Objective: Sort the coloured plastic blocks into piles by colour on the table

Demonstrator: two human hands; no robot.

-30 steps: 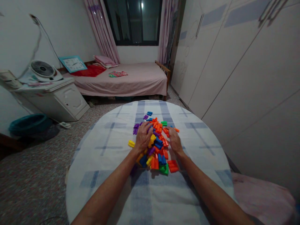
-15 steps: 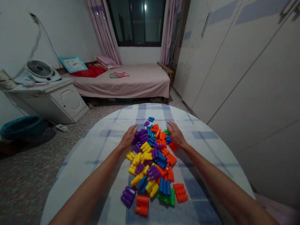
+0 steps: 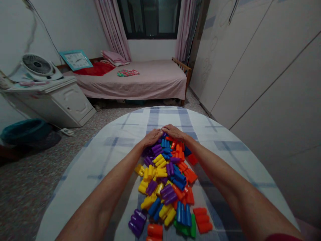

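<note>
A long heap of ridged plastic building pieces lies on the cloth in front of me, with purple pieces [image 3: 168,194], yellow pieces [image 3: 162,172], blue pieces [image 3: 184,214], orange pieces [image 3: 202,220] and green pieces [image 3: 193,226]. My left hand [image 3: 152,137] curves around the far left end of the heap, against purple pieces, fingers extended. From the other side, my right hand [image 3: 174,132] arches over the far end beside orange pieces. The fingertips of both hands meet there. Neither hand grips a piece; the pieces under the palms are partly hidden.
The round table [image 3: 105,147] wears a white and blue checked cloth. Beyond it stands a bed [image 3: 150,82]. A white cabinet [image 3: 72,103] with a fan [image 3: 37,64] is at left, near a teal basin [image 3: 25,132]. A wardrobe [image 3: 255,77] lines the right.
Both hands have moved inward from the sides, coming together at the heap's far end. The loose blue and purple pieces there are now pulled in or covered. The view has tilted down slightly.
</note>
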